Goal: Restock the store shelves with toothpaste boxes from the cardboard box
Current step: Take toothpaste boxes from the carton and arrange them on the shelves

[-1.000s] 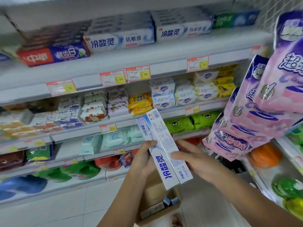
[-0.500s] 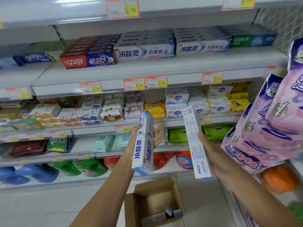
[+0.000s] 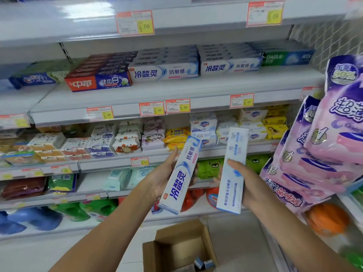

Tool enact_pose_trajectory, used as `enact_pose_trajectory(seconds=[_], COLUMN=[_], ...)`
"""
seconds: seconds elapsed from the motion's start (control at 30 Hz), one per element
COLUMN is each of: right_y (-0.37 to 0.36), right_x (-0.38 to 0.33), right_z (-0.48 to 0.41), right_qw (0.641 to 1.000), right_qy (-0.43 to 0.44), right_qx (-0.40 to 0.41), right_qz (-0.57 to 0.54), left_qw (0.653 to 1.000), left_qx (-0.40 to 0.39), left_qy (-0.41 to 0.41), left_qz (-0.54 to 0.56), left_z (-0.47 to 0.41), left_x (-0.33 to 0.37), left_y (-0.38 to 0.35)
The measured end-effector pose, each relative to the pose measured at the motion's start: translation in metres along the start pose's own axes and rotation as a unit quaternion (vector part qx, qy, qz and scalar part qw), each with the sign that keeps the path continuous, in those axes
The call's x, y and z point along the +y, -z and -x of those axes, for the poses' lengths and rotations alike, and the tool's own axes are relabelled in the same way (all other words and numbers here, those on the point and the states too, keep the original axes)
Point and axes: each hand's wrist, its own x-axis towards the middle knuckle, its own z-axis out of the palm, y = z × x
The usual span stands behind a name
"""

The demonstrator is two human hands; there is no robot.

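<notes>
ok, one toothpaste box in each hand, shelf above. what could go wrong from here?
1. Both hands are full: the left hand grips the left toothpaste box, the right hand grips the right toothpaste box, so neither can steady the shelved toothpaste rows; pushing in could skew them.
2. The right forearm looks close to the pink packs; lifting may brush them.
3. The right toothpaste box shows its back, so it could land in the wrong row.

We see both bare forearms rising from the bottom edge toward the middle. Our left hand (image 3: 163, 174) grips the blue-lettered box (image 3: 181, 173) from its left side. Our right hand (image 3: 250, 186) holds the pale box (image 3: 232, 185) from the right, thumb across its face. The hands are level and apart.
</notes>
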Motion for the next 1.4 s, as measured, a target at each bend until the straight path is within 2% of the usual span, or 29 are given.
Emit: enact_pose_trajectory(seconds=[0.07, 0.13, 0.27, 0.37, 0.57, 0.73, 1.0, 1.13, 1.27, 1.33, 1.4], right_y=[-0.002, -0.006, -0.014, -0.009, -0.001, -0.008, -0.005, -0.005, -0.012, -0.015, -0.016], right_x=[-0.001, 0.002, 0.014, 0.013, 0.016, 0.014, 0.015, 0.018, 0.016, 0.009, 0.000], right_z=[0.003, 0.002, 0.002, 0.003, -0.003, -0.003, -0.006, -0.010, -0.013, -0.013, -0.013], right_qw=[0.994, 0.986, 0.994, 0.994, 0.989, 1.000, 0.997, 0.998, 0.998, 0.997, 0.996], right_qy=[-0.029, -0.043, -0.050, -0.035, -0.024, -0.011, -0.017, 0.007, 0.056, 0.066, 0.077], right_qx=[0.017, 0.032, 0.000, -0.049, 0.016, 0.021, -0.008, -0.018, 0.010, 0.033, 0.047], right_qz=[0.108, 0.155, 0.102, 0.087, 0.145, -0.005, -0.068, -0.060, -0.019, 0.000, 0.026], left_qw=[0.998, 0.991, 0.985, 0.974, 0.977, 0.976, 0.921, 0.917, 0.906, 0.890, 0.856], left_qx=[0.009, 0.027, -0.014, -0.002, 0.052, 0.088, 0.168, 0.167, 0.165, 0.169, 0.172], left_qy=[-0.017, -0.035, -0.053, -0.077, -0.048, -0.023, -0.092, -0.119, -0.188, -0.218, -0.251], left_qz=[-0.063, -0.124, -0.164, -0.212, -0.204, -0.199, -0.338, -0.342, -0.341, -0.363, -0.417], left_z=[-0.003, -0.005, -0.008, -0.009, -0.013, -0.017, -0.017, -0.013, -0.015, -0.017, -0.021], left_x=[-0.003, -0.007, -0.016, -0.017, -0.011, -0.012, -0.008, -0.010, -0.018, -0.020, -0.021], left_y=[-0.007, -0.017, -0.037, -0.038, -0.031, -0.027, -0.021, -0.034, -0.057, -0.069, -0.081])
